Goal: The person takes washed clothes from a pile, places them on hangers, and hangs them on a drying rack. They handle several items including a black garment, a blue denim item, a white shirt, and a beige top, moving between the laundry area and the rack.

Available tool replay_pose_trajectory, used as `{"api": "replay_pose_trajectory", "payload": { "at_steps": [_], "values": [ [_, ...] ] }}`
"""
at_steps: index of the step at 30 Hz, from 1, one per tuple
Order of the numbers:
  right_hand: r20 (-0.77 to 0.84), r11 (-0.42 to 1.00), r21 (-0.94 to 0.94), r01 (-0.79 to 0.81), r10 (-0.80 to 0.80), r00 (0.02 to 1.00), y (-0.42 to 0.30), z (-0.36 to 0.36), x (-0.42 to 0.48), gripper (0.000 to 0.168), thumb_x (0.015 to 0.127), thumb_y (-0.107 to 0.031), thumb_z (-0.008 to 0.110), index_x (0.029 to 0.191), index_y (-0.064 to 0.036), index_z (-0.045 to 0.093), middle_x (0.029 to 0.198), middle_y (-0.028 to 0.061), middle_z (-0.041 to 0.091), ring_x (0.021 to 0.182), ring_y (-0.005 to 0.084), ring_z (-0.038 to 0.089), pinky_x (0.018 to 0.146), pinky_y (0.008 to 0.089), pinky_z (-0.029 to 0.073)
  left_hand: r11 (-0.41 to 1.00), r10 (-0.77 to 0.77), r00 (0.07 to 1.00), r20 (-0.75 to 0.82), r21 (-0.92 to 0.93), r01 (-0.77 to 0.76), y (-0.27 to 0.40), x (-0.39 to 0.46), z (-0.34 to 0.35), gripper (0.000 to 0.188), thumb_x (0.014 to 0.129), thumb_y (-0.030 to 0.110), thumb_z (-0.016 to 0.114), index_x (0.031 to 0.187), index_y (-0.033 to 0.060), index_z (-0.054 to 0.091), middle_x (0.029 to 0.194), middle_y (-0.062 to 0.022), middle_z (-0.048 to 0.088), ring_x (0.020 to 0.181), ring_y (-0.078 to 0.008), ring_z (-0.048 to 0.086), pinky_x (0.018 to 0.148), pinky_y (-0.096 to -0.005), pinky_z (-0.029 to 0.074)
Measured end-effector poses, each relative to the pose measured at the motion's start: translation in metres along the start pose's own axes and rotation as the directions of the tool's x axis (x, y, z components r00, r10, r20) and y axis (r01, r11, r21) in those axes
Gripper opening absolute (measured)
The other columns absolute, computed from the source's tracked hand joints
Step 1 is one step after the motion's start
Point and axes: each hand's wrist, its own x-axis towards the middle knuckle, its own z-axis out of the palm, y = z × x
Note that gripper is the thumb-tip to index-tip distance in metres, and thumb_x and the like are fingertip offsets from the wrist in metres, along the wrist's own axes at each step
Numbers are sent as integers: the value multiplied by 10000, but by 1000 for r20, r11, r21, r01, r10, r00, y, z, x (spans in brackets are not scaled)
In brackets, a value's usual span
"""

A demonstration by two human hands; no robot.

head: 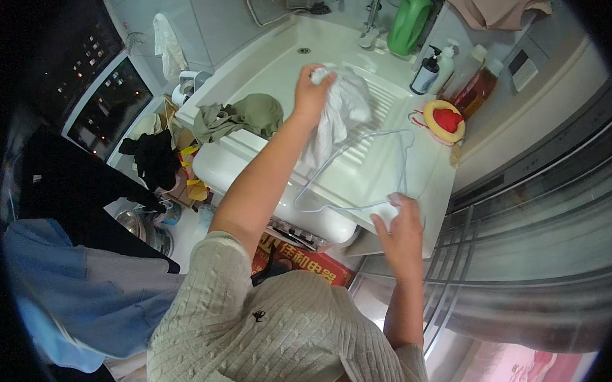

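My left hand [311, 93] grips a bunched white cloth [347, 99] over the ribbed washboard [377, 107] of a white laundry sink [270, 61]. The cloth hangs down toward the sink's front edge. A pale wire clothes hanger [319, 174] is at the right part of the washboard, partly across the cloth's lower end. At the hanger's near right side is my right hand [403, 235], thumb and fingers apart and slightly blurred. Its fingertips meet the wire, but whether they grip it I cannot tell. An olive garment [243, 115] lies draped over the sink's left front rim.
A green jug [409, 23] stands beside the faucet [371, 21]. Pump bottles [425, 71] and a yellow ring with red cloth [445, 121] occupy the right ledge. Hanging clothes [90, 284] crowd the left; a sliding glass door [526, 259] borders the right. Below the sink sits a red printed box [308, 262].
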Motion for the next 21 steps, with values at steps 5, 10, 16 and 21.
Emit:
{"api": "replay_pose_trajectory", "payload": {
  "at_steps": [5,10,16,21],
  "values": [
    [325,957,-277,90,5,946,-1,32,14,305,792,-191,666,1013,-39,519,998,165,574,849,337,628,698,414,514,568,-192,953,235,-765,303,47,25,-64,391,924,297,520,1217,39,497,1138,-159,578,1026,-315,587,899,-480,484],
    [331,946,-293,140,-37,943,22,48,31,238,832,-216,616,982,-40,562,943,159,603,870,341,622,716,428,508,623,-4,991,136,-775,109,86,-27,-110,613,938,523,375,1326,51,430,1293,-179,508,1151,-346,524,987,-497,416],
    [234,971,-215,103,-51,971,33,42,63,239,798,-168,673,955,-21,570,972,170,597,911,366,589,753,443,468,604,-181,978,106,-773,196,118,-117,-157,652,927,553,379,1340,50,417,1314,-179,491,1176,-343,506,1010,-494,391],
    [-69,987,-131,97,-107,992,33,14,66,212,841,-198,660,867,-13,560,853,150,589,792,324,585,718,393,457,608,-302,953,30,-764,217,138,-186,-193,685,917,579,382,1351,49,405,1331,-179,477,1196,-340,491,1030,-493,371]
  ]
}}
